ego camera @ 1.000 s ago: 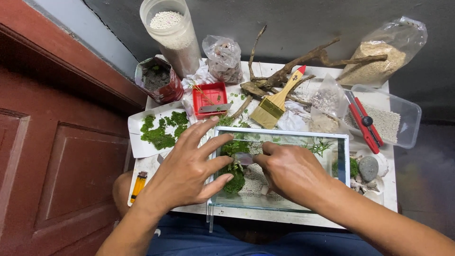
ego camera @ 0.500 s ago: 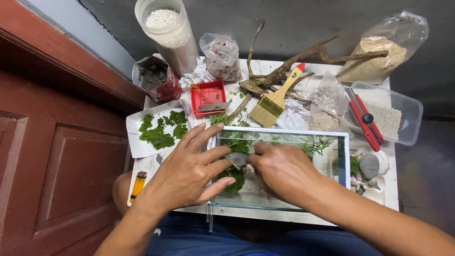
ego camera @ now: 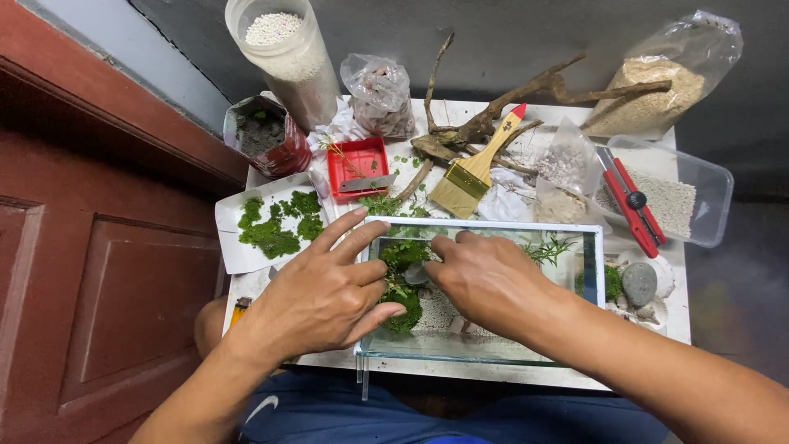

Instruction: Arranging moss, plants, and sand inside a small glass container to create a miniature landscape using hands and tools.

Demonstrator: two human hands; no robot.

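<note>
a: looking down at a small glass tank (ego camera: 592, 247) on a white table (ego camera: 657, 329). left hand (ego camera: 316, 300) spread wide over the tank's left rim, holding nothing, fingertips against the moss clump (ego camera: 404, 311).

b: and the right hand (ego camera: 493, 284)?

a: reaching inside, fingers pinched narrow around a small pale piece (ego camera: 416, 274); hard to tell what it is. shifted slightly toward the far glass wall compared with a second ago, lifted clear of the white gravel (ego camera: 440, 316).

b: nearby?

a: yellow paintbrush (ego camera: 472, 173), driftwood (ego camera: 493, 123), red tray (ego camera: 357, 168).

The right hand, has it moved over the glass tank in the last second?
Yes. The right hand crept toward the glass tank's far rim, fingertips now near it.
</note>
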